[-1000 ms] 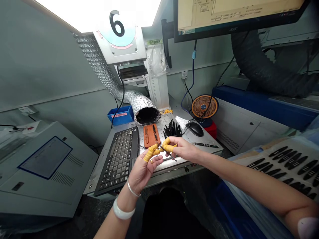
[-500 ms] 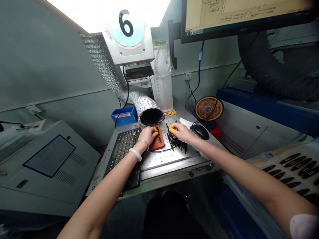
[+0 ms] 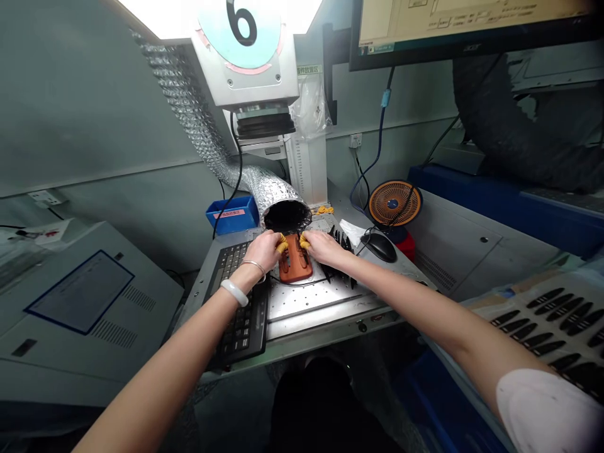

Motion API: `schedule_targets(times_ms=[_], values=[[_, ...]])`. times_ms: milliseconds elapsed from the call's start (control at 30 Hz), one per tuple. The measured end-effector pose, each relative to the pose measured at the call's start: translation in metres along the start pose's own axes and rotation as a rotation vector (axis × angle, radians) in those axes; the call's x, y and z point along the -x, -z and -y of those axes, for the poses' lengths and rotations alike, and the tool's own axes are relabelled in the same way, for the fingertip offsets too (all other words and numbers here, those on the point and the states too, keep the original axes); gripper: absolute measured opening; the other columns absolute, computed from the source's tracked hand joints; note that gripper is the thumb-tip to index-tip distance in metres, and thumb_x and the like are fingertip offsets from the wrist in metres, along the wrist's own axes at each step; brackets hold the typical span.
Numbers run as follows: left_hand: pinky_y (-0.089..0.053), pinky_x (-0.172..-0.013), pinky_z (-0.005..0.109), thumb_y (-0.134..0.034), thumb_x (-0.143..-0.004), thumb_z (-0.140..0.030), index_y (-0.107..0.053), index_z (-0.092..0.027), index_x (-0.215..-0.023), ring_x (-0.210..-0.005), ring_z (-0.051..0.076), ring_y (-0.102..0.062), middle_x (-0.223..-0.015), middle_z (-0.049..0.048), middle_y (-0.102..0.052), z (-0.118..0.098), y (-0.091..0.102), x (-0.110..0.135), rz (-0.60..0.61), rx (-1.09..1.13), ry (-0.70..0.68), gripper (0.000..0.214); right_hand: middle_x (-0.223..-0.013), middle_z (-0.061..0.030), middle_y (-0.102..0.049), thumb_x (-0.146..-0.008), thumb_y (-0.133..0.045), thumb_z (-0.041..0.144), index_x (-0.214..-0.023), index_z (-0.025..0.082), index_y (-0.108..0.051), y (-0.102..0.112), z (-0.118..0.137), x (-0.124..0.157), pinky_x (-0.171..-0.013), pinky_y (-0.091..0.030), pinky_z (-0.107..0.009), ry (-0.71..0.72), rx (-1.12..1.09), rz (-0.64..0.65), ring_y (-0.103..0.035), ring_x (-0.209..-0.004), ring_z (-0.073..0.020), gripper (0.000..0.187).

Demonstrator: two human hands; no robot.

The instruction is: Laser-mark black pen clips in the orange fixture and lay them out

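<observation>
two hands meet over an orange-brown jig (image 3: 296,267) that lies flat on the perforated metal plate (image 3: 311,303), right under the marking head (image 3: 245,56) with the big 6 on it. the left hand (image 3: 265,250) comes in from the keyboard side with its fingers curled. its yellow-capped fingertips (image 3: 282,246) are on the jig's far left corner. the right hand (image 3: 321,248) mirrors it, with capped fingertips (image 3: 304,242) on the far right corner. both hands touch the jig, but i cannot tell whether either is pinching something or only pressing down, as the fingertips are small and bunched together.

just right of the jig, partly under the right wrist, lies a spread of thin black parts (image 3: 340,239). the black keyboard (image 3: 238,308) runs alongside the plate on the left, and the left forearm crosses it. behind the jig gapes the mouth of a silver foil duct (image 3: 283,214), with a blue bin (image 3: 231,214) to its left. a mouse (image 3: 379,246) and a small orange fan (image 3: 394,202) sit off to the right. a tray of black parts (image 3: 552,314) lies at the near right, and a monitor (image 3: 472,25) hangs above.
</observation>
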State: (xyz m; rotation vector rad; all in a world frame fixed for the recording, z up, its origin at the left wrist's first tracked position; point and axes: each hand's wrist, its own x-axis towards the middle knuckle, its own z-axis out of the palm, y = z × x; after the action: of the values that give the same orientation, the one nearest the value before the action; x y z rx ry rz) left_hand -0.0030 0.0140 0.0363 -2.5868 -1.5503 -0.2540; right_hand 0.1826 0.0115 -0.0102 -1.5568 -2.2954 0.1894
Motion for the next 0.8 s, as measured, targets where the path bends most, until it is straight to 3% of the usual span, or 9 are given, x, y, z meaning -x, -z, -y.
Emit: schedule_targets(times_ms=[300, 800], values=[[-0.035, -0.063, 0.027, -0.043, -0.087, -0.031, -0.055, -0.017, -0.078, -0.074, 0.017, -0.052, -0.081, 0.0046, -0.054, 0.017, 0.014, 0.037, 0.002, 0.0, 0.02, 0.021, -0.098, -0.0119, -0.054, -0.089, -0.035, 0.018, -0.103, 0.014, -0.053, -0.01, 0.005, -0.012, -0.073, -0.039, -0.031, -0.012, 0.113, 0.087, -0.053, -0.09, -0.0232, 0.023], [-0.037, -0.066, 0.028, -0.042, -0.085, -0.033, -0.057, -0.018, -0.08, -0.076, 0.018, -0.053, -0.084, 0.0057, -0.056, 0.034, 0.013, 0.053, -0.005, 0.057, 0.064, 0.022, -0.1, -0.0118, -0.059, -0.087, -0.04, 0.018, -0.101, 0.016, -0.057, -0.004, 0.013, -0.01, -0.072, -0.041, -0.031, -0.032, 0.153, 0.098, -0.056, -0.092, -0.0249, 0.022]])
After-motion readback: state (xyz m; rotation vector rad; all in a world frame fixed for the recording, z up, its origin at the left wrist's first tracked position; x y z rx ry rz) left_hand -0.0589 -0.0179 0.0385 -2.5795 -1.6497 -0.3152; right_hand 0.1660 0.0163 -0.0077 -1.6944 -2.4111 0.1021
